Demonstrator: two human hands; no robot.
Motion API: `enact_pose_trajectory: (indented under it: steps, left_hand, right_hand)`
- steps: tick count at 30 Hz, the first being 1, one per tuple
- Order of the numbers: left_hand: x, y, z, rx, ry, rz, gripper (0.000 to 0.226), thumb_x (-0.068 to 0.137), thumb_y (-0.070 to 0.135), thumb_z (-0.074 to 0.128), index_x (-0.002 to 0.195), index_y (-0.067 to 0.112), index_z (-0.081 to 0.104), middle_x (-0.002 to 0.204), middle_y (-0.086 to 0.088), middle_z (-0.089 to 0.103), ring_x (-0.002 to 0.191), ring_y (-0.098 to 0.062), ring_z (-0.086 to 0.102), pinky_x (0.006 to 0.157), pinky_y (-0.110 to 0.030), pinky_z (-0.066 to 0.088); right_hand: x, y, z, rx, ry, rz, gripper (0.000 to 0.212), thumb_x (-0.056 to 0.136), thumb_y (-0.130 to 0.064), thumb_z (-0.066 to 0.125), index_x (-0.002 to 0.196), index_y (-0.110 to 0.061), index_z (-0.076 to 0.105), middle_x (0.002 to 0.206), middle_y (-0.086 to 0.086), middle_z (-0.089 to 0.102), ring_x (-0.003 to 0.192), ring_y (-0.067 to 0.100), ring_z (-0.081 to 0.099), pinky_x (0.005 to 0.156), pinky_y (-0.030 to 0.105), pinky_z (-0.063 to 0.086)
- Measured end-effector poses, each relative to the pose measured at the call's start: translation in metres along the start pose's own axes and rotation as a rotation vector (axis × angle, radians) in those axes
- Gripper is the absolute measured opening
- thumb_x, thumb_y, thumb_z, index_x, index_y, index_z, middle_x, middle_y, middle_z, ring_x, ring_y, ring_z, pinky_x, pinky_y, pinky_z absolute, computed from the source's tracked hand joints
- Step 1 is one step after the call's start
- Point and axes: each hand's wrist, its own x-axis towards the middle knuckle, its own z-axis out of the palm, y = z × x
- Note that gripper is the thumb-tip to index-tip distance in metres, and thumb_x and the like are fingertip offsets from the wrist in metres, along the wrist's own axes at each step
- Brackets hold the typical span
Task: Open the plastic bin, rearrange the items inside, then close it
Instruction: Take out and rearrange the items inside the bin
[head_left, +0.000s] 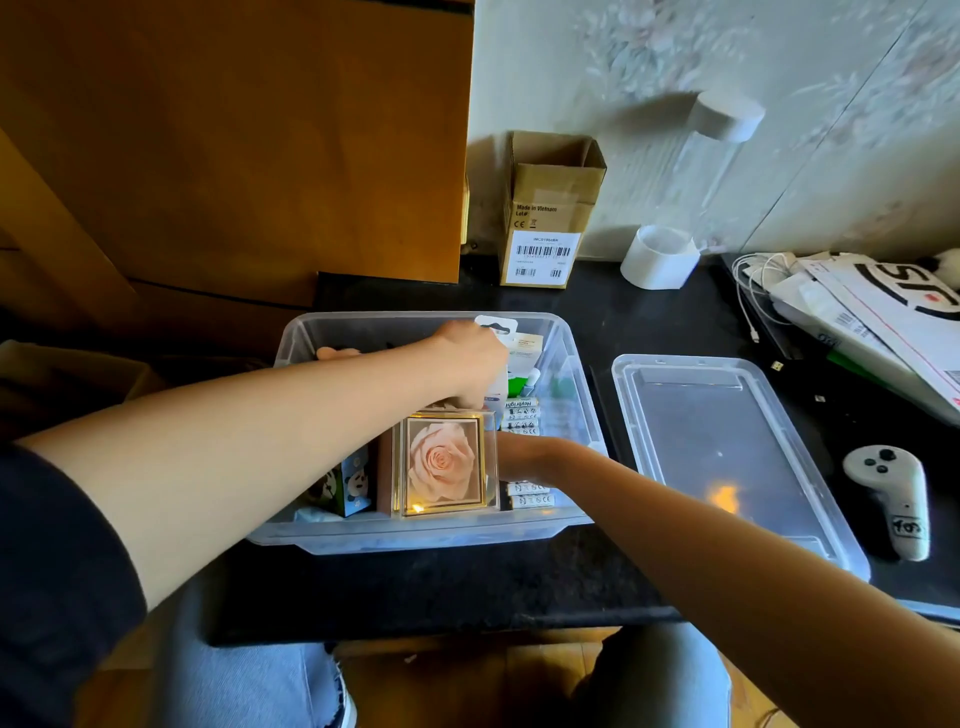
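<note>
The clear plastic bin (566, 364) stands open on the dark table. Its clear lid (727, 441) lies flat to the right of it. Inside stands a clear-cased rose picture box (444, 465), with a panda-print box (353, 483) to its left and white Heybright battery packs (522, 413) to its right. My left hand (467, 364) reaches into the back of the bin, fingers curled down onto something behind the rose box; what it grips is hidden. My right hand (519, 457) is inside the bin behind the rose box's right edge, its fingers hidden.
An open cardboard box (545, 208) stands against the wall behind the bin. A white tape roll (657, 257) and a clear tube sit to its right. Papers and cables (857, 312) fill the far right. A white controller (893, 499) lies right of the lid.
</note>
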Motion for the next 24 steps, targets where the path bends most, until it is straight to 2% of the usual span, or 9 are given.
enact_pose_trajectory:
  steps: [3,6,9,11,13,16,19,22,24]
  left_hand:
    - [-0.002,-0.008,0.004,-0.108,-0.002,0.013,0.033,0.083,0.037,0.068,0.098,0.009,0.06,0.1,-0.011,0.062,0.076,-0.022,0.054,0.052,-0.028,0.035]
    - [-0.002,-0.015,0.004,-0.09,0.043,-0.008,0.034,0.081,0.041,0.069,0.092,0.011,0.058,0.081,-0.005,0.054,0.06,-0.015,0.043,0.043,-0.024,0.031]
    - [0.003,-0.006,0.004,-0.097,0.015,-0.013,0.034,0.08,0.04,0.071,0.081,0.017,0.047,0.065,0.001,0.036,0.061,-0.015,0.04,0.045,-0.024,0.031]
    - [0.007,-0.001,0.006,-0.123,0.007,-0.008,0.035,0.079,0.037,0.072,0.08,0.016,0.045,0.064,0.001,0.034,0.065,-0.017,0.043,0.048,-0.026,0.034]
    - [0.009,-0.002,0.01,-0.173,0.02,-0.023,0.035,0.079,0.037,0.073,0.08,0.014,0.047,0.066,0.0,0.038,0.06,-0.015,0.041,0.046,-0.025,0.033]
    - [0.009,-0.006,0.017,-0.258,0.057,-0.069,0.035,0.079,0.038,0.074,0.092,0.01,0.058,0.072,-0.002,0.046,0.061,-0.015,0.044,0.045,-0.023,0.032]
    - [0.008,-0.005,0.021,-0.292,0.081,-0.095,0.038,0.079,0.036,0.073,0.103,0.009,0.06,0.081,-0.004,0.05,0.071,-0.02,0.049,0.045,-0.024,0.032]
    - [0.009,-0.004,0.022,-0.327,0.096,-0.115,0.04,0.079,0.034,0.073,0.106,0.009,0.059,0.091,-0.007,0.057,0.072,-0.02,0.049,0.044,-0.024,0.03]
    - [0.008,-0.004,0.022,-0.328,0.105,-0.125,0.039,0.078,0.036,0.073,0.102,0.01,0.058,0.086,-0.006,0.053,0.071,-0.019,0.048,0.043,-0.023,0.028]
  right_hand:
    - [0.001,0.0,0.0,-0.025,0.005,0.0,0.029,0.1,-0.019,0.04,0.123,-0.004,0.051,0.127,0.018,0.053,0.1,0.012,0.049,0.095,0.024,0.036]
    - [0.002,-0.001,0.001,-0.022,-0.022,0.005,0.031,0.1,-0.018,0.04,0.125,-0.003,0.049,0.13,0.019,0.051,0.111,0.02,0.052,0.103,0.03,0.036]
    - [0.002,0.0,0.002,-0.027,-0.019,0.012,0.032,0.101,-0.017,0.039,0.128,-0.003,0.047,0.133,0.019,0.048,0.121,0.027,0.046,0.108,0.035,0.03]
    - [0.001,0.0,0.001,-0.03,-0.008,0.006,0.032,0.101,-0.016,0.038,0.13,-0.004,0.045,0.135,0.02,0.045,0.127,0.03,0.041,0.108,0.034,0.029]
    - [0.001,0.0,0.001,-0.029,0.004,-0.005,0.033,0.101,-0.015,0.037,0.131,-0.004,0.043,0.137,0.019,0.043,0.126,0.027,0.041,0.106,0.029,0.029]
    - [0.001,-0.002,0.002,-0.044,-0.012,-0.012,0.031,0.101,-0.013,0.037,0.129,-0.001,0.046,0.132,0.019,0.048,0.107,0.014,0.045,0.094,0.021,0.033]
    - [0.003,0.0,0.002,-0.076,0.007,-0.003,0.029,0.099,-0.006,0.038,0.124,0.003,0.049,0.129,0.023,0.051,0.107,0.021,0.05,0.097,0.027,0.037]
    - [0.017,0.008,0.001,-0.305,0.027,0.076,0.032,0.098,-0.002,0.038,0.127,0.007,0.047,0.13,0.025,0.049,0.123,0.034,0.045,0.107,0.037,0.034]
    - [0.023,0.008,0.001,-0.447,0.039,0.128,0.037,0.098,-0.006,0.039,0.133,0.004,0.043,0.137,0.023,0.043,0.128,0.035,0.039,0.108,0.043,0.03]
